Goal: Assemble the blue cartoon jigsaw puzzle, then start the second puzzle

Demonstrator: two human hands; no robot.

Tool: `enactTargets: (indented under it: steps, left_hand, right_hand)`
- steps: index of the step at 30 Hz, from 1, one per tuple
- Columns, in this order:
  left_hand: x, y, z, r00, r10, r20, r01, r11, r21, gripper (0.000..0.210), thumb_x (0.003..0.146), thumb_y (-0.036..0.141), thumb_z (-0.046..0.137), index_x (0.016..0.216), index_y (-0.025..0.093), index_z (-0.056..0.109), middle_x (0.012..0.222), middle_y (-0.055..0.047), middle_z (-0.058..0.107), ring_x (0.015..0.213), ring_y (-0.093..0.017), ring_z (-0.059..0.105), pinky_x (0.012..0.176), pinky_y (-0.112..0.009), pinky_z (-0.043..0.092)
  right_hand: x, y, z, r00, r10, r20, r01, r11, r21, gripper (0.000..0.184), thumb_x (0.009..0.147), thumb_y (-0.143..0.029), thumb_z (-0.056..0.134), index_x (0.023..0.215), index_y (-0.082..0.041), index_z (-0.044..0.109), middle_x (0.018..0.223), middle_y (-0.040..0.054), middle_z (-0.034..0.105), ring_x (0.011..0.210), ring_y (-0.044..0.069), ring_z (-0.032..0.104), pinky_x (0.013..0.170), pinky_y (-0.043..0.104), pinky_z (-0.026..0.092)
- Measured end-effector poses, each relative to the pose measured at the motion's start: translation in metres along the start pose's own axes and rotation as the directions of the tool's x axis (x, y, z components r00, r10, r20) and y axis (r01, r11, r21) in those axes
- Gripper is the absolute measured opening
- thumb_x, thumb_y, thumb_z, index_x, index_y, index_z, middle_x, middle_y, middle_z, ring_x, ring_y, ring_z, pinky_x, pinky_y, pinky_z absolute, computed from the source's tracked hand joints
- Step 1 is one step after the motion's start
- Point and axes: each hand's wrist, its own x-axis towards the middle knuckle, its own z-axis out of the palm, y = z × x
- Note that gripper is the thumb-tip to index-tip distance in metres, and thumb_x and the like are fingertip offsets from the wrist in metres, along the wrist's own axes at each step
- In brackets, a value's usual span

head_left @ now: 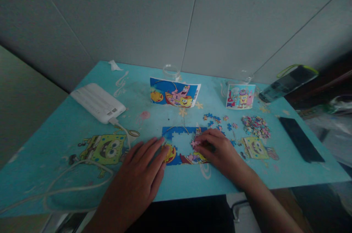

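A partly assembled jigsaw puzzle (168, 131) lies flat on the table, its blue frame surrounding a gap in the middle. My left hand (140, 174) rests at the puzzle's left edge, fingers stretched out, the tips on the yellow part. At the right inner border, my right hand (221, 148) pinches a small pinkish puzzle piece (195, 143) between thumb and fingers; whether it is seated against its neighbours I cannot tell. Several loose puzzle pieces (216, 118) are scattered just beyond my right hand. Behind the puzzle stands a picture card (176, 93) with the same cartoon scene.
A heap of mixed pieces (256, 127) sits to the right, near a smaller picture card (240, 97). A black flat object (301, 139) and a dark bottle (288, 83) lie farther right. On the left are a white power bank (97, 102) and its cable (79, 189).
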Motion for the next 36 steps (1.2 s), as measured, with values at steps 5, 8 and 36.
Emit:
enactTargets:
  steps: [5, 8, 36]
  left_hand:
    - [0.000, -0.001, 0.001, 1.000, -0.004, -0.001, 0.004, 1.000, 0.001, 0.044, 0.098, 0.022, 0.050, 0.142, 0.024, 0.054, 0.152, -0.008, 0.050, 0.138, -0.030, 0.046, 0.113, -0.054, 0.037]
    - [0.000, -0.001, 0.002, 1.000, 0.001, 0.006, -0.001, 1.000, 0.005, 0.044, 0.098, 0.022, 0.051, 0.142, 0.024, 0.054, 0.152, -0.008, 0.050, 0.137, -0.030, 0.046, 0.113, -0.055, 0.036]
    - [0.000, -0.002, 0.002, 0.999, 0.034, -0.017, -0.033, 0.998, 0.051, 0.046, 0.098, 0.024, 0.052, 0.143, 0.024, 0.053, 0.152, -0.007, 0.050, 0.136, -0.030, 0.048, 0.113, -0.053, 0.039]
  right_hand:
    - [-0.001, -0.001, -0.001, 1.000, 0.007, -0.020, -0.007, 1.000, -0.018, 0.018, 0.092, -0.030, 0.072, 0.108, -0.024, 0.074, 0.102, 0.0072, 0.068, 0.094, 0.021, 0.064, 0.086, 0.038, 0.053]
    - [-0.004, -0.003, -0.004, 0.998, -0.040, -0.056, 0.037, 0.998, -0.046, 0.015, 0.095, -0.030, 0.067, 0.106, -0.025, 0.076, 0.099, 0.0074, 0.069, 0.092, 0.021, 0.064, 0.084, 0.038, 0.052]
    - [-0.025, -0.012, 0.011, 0.985, -0.166, -0.054, 0.140, 0.935, -0.327, 0.027, 0.098, -0.026, 0.058, 0.122, -0.027, 0.071, 0.101, 0.0079, 0.067, 0.090, 0.023, 0.061, 0.086, 0.044, 0.047]
